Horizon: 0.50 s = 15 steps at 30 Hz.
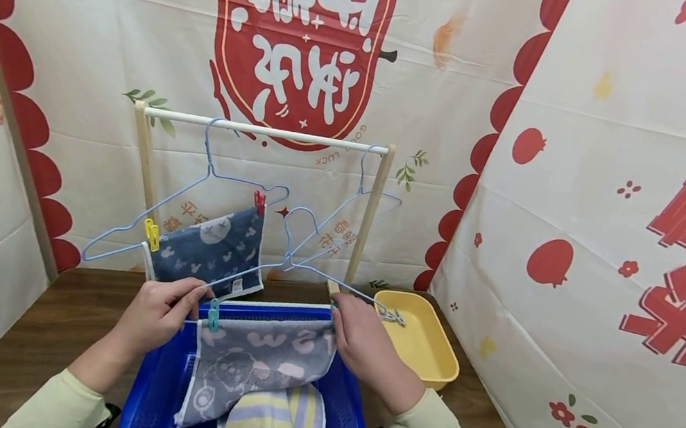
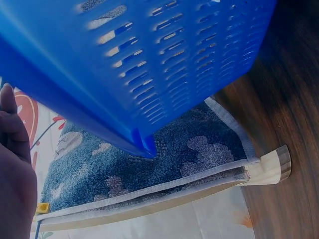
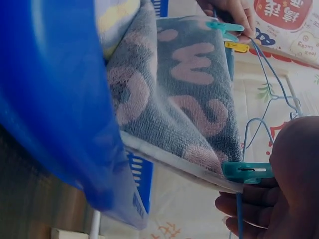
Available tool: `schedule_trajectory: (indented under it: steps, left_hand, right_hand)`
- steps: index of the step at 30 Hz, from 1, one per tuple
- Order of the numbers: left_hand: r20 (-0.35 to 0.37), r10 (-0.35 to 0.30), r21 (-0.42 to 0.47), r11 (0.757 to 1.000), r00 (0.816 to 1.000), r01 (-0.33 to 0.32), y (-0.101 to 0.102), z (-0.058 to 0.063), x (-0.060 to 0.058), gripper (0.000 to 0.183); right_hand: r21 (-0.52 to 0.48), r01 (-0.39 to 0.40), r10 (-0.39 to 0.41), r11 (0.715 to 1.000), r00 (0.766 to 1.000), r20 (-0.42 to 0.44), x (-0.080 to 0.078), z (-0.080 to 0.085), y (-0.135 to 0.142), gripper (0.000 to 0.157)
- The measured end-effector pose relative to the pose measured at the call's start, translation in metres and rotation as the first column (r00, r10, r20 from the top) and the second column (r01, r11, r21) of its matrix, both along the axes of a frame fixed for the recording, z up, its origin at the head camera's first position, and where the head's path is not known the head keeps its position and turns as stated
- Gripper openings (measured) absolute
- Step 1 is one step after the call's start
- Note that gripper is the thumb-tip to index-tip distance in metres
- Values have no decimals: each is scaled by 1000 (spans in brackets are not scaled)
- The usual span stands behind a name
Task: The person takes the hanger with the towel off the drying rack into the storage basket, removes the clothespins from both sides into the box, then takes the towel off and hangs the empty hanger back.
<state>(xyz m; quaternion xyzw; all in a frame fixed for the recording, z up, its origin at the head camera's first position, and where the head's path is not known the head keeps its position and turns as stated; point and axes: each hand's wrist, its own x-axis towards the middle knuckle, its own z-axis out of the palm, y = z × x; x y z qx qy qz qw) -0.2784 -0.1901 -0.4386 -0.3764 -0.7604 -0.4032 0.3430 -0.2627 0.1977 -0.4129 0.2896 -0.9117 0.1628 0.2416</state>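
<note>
A blue wire hanger is held level over a blue basket, with a grey patterned towel hanging from its bottom bar. My left hand pinches the hanger's left end, beside a teal clothespin clipped on the towel's edge. At the other corner, my right hand grips a second teal clothespin, its handle end partly hidden by the hand. The right wrist view shows that clothespin on the towel's corner at the wire, with fingers behind the wire. A yellow-striped towel lies in the basket.
Behind stands a wooden rack with a white rod. It carries a hanger with a dark blue towel, clipped by yellow and red clothespins, and another hanger. A yellow tray holds grey clothespins.
</note>
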Motion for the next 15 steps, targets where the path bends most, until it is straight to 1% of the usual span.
schedule_trajectory:
  steps: [5, 8, 12, 15]
  left_hand:
    - [2, 4, -1, 1000, 1000, -4, -1, -1, -1, 30]
    - [-8, 4, 1, 1000, 1000, -4, 0, -1, 0, 30]
    - [-27, 9, 11, 1000, 1000, -8, 0, -2, 0, 32]
    - [-27, 16, 17, 1000, 1000, -15, 0, -2, 1, 33]
  right_hand:
    - [-121, -29, 34, 992, 999, 39, 0, -3, 2, 27]
    - [-171, -53, 65, 984, 996, 68, 0, -3, 4, 24]
    - [-249, -103, 133, 963, 985, 109, -2, -3, 8, 19]
    - [-304, -132, 178, 943, 976, 129, -4, -3, 10, 16]
